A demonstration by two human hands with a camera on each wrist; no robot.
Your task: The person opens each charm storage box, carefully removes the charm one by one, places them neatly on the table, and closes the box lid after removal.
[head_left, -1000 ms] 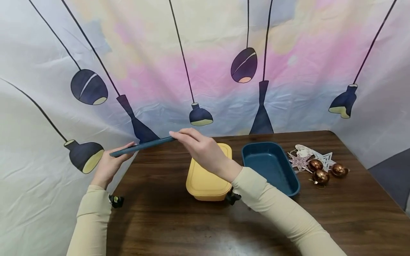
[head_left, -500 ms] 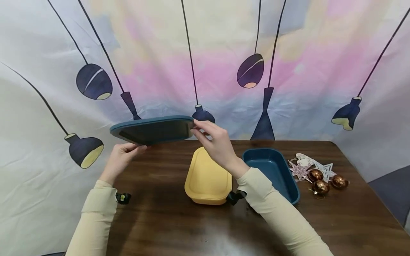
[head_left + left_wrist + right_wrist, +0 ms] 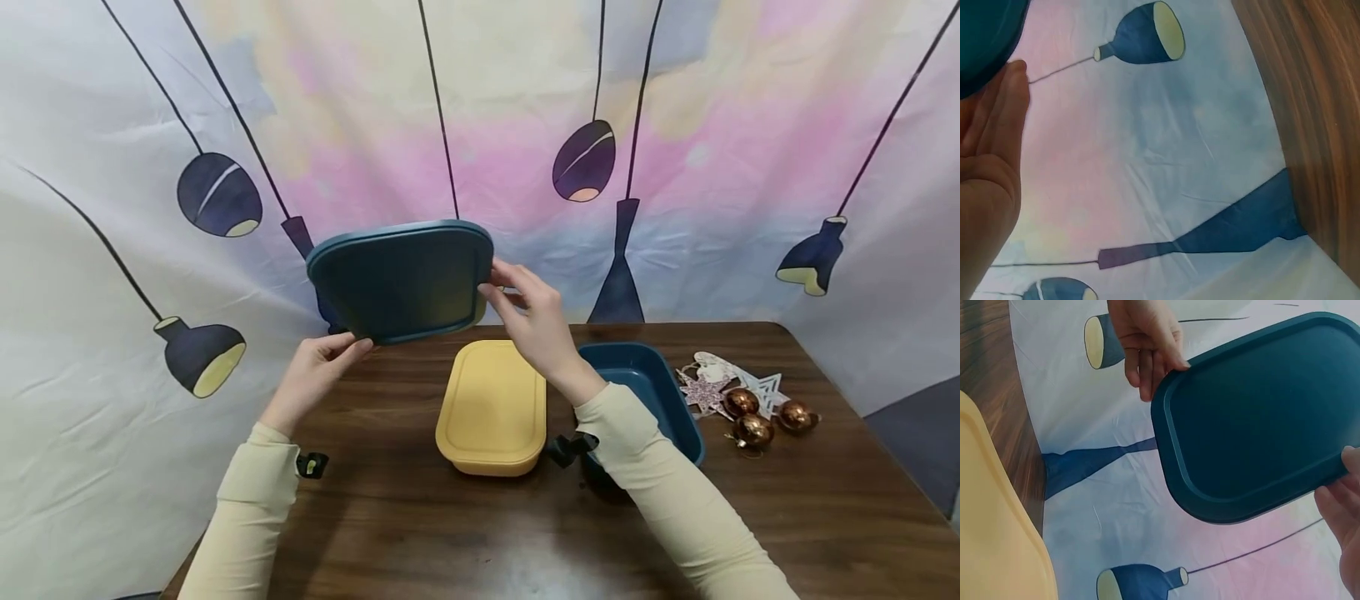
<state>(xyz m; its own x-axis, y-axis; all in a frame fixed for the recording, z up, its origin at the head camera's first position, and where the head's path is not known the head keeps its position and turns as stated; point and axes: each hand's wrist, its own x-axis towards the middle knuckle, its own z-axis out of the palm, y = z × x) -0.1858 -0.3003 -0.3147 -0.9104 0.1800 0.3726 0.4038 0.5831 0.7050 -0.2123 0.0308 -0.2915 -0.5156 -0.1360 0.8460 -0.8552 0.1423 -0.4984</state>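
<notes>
A dark teal lid [image 3: 401, 283] with rounded corners is held up in the air, tilted so one broad face shows toward the head camera. My left hand [image 3: 315, 367] pinches its lower left corner between thumb and fingers. At the right edge my right hand [image 3: 536, 321] grips it, thumb on the near face. The right wrist view shows the lid [image 3: 1260, 419] with both hands on its rim. Below stands a yellow container with its lid on [image 3: 492, 408]. A teal container without a lid [image 3: 637, 358] sits to the right, partly hidden behind my right forearm.
Several ornaments lie at the right of the wooden table [image 3: 420, 533]: shiny brown balls [image 3: 752, 431], a pink glitter star [image 3: 703, 392] and a white star [image 3: 768, 392]. A cloth printed with hanging lamps [image 3: 517, 167] covers the wall behind.
From nearly edge-on, the teal lid has tilted up to show its broad face. Both hands have carried it up and to the right. The containers and ornaments stay in place.
</notes>
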